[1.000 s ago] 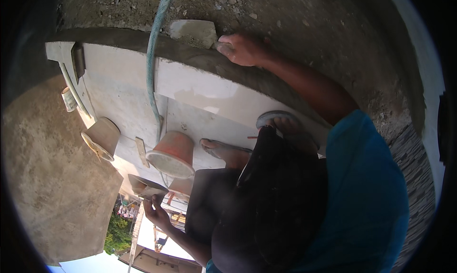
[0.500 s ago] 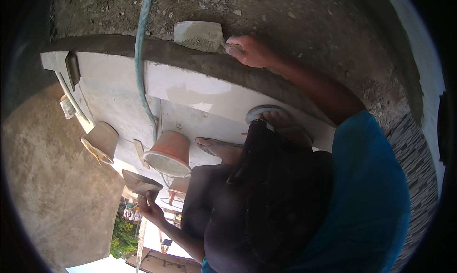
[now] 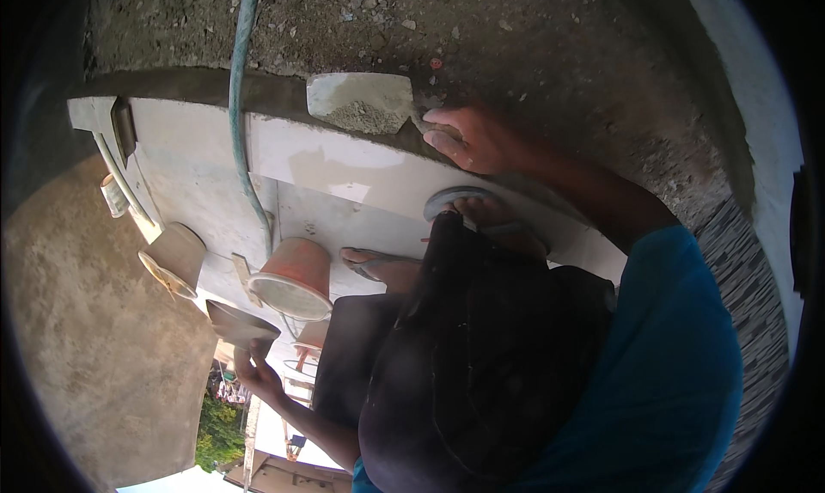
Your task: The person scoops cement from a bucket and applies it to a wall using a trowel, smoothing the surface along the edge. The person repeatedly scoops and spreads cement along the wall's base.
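Observation:
My right hand (image 3: 468,139) is closed around the handle of a trowel (image 3: 344,89). A heap of wet grey mortar (image 3: 365,117) lies on its broad blade. The blade hovers over or rests near the dark mortar-coated edge (image 3: 206,89) of the tiled strip; contact cannot be made out. Lower left, my left hand (image 3: 258,377) grips a grey, hawk-like plate (image 3: 243,325) from below. What lies on that plate is hard to see.
A green hose (image 3: 236,123) crosses the tiled strip (image 3: 326,162). Close by stand an orange bucket (image 3: 296,269), a grey bucket (image 3: 176,257) and a small white cup (image 3: 113,196). Beside the strip is rough, stony ground (image 3: 533,37). My sandalled feet (image 3: 481,209) are on the tiles.
In the picture, the trowel and my right hand have moved downward, toward the tiled strip. More of the mortar on the blade shows. My left hand still holds the grey plate; the view has shifted slightly.

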